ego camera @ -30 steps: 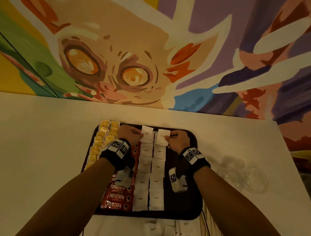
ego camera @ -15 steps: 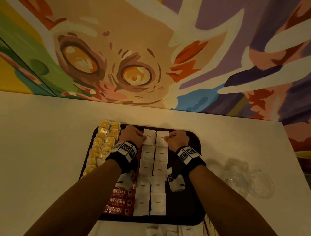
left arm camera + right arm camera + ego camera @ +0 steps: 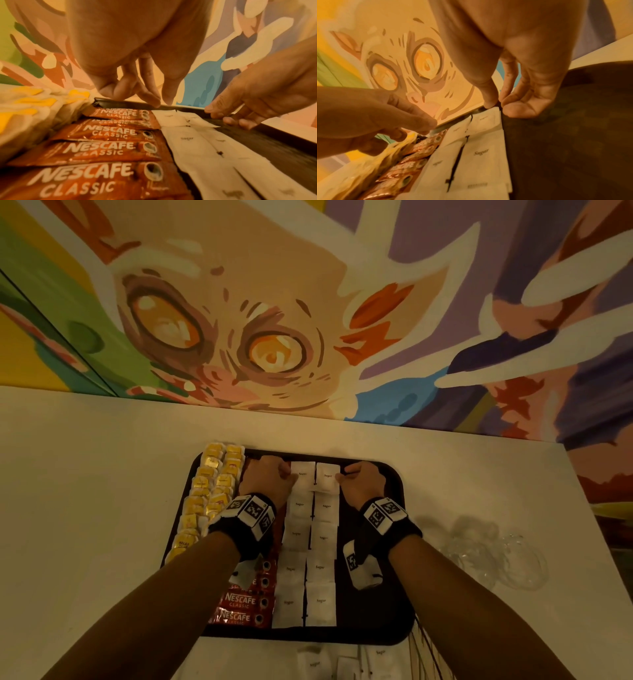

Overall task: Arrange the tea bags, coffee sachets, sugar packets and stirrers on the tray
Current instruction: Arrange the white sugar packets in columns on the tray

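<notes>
A black tray point(image 3: 376, 621) carries two columns of yellow tea bags point(image 3: 205, 491), one column of red Nescafe sachets point(image 3: 239, 604) and two columns of white sugar packets point(image 3: 308, 570). My left hand point(image 3: 287, 472) pinches the left edge of the far left sugar packet point(image 3: 303, 474). My right hand point(image 3: 342, 474) pinches the right edge of the far right sugar packet point(image 3: 327, 475). Both packets lie side by side at the tray's far end. In the right wrist view thumb and fingers of the right hand point(image 3: 499, 106) close on that packet's far corner.
Loose sugar packets point(image 3: 315, 662) and thin stirrers point(image 3: 423, 648) lie on the white table point(image 3: 102, 508) in front of the tray. Clear glassware point(image 3: 496, 556) stands to the right. A painted wall rises behind the table.
Both hands have brought their raised sugar packets down and inward. The two packets now lie flat and aligned at the heads of the two sugar columns.
</notes>
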The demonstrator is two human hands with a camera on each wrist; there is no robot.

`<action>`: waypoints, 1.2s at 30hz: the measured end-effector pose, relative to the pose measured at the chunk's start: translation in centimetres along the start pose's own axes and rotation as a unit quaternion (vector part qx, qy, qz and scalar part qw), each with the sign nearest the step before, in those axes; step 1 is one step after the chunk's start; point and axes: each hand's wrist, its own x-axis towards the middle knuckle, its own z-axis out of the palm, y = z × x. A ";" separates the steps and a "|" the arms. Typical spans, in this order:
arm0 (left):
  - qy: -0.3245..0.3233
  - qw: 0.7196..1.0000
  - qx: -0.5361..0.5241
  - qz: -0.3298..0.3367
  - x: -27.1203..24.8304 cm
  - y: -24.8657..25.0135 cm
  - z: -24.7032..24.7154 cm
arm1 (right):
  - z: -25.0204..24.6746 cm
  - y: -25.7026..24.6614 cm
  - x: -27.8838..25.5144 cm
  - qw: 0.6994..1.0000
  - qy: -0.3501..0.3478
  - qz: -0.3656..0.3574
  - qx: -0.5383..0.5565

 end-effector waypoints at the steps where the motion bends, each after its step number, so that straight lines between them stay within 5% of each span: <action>1: -0.001 1.000 -0.003 0.019 -0.7 0.0 -0.2 | -0.4 0.1 -0.5 1.000 -0.001 -0.011 0.006; 8: -0.023 0.979 -0.019 0.201 -7.8 0.3 -1.2 | -3.2 1.9 -6.6 0.993 -0.024 -0.104 0.057; 16: -0.206 0.930 0.067 0.297 -16.9 -1.0 0.5 | -5.9 8.3 -16.3 0.980 -0.112 -0.162 -0.007; 22: -0.262 0.902 0.194 0.284 -21.4 -3.2 2.9 | -6.2 14.0 -20.7 0.985 -0.109 -0.122 -0.061; 29: -0.238 0.889 0.253 0.299 -24.1 -4.7 4.7 | -5.3 17.8 -22.2 0.994 -0.029 -0.046 -0.096; 36: -0.230 0.891 0.290 0.261 -24.6 -5.9 6.0 | -3.5 18.3 -22.3 0.991 -0.026 0.002 -0.133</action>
